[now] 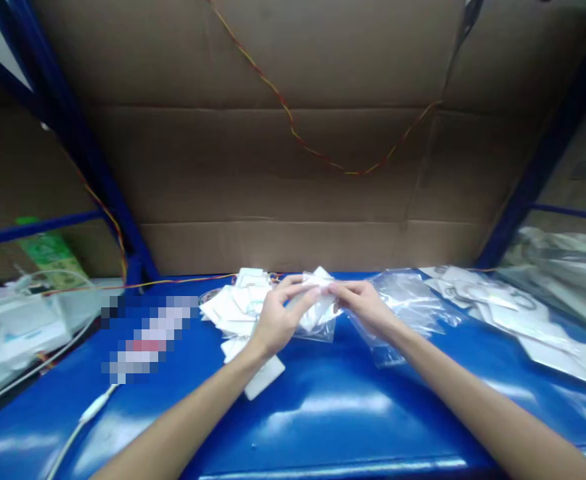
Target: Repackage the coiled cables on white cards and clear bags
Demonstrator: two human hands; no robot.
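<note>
A small clear plastic bag [327,331] is pinched between my two hands over the middle of the blue work surface. A white flat piece [317,310] shows in or behind the bag; which of the two I cannot tell. My left hand [280,313] has its thumb and fingers closed on the left side of the bag. On the other side, the fingertips of my right hand [363,303] close at its upper edge. Beside my left hand lies a loose pile of white flat pieces [233,310]. Several clear plastic bags [407,300] lie under and past my right hand.
More white flat pieces [507,310] spread along the right of the blue surface [313,427]. A blurred-out object [153,333] with a white cable [93,407] lies at left. Cardboard [293,187] backs the blue frame [83,147]; a twisted red-yellow wire [293,130] hangs across it.
</note>
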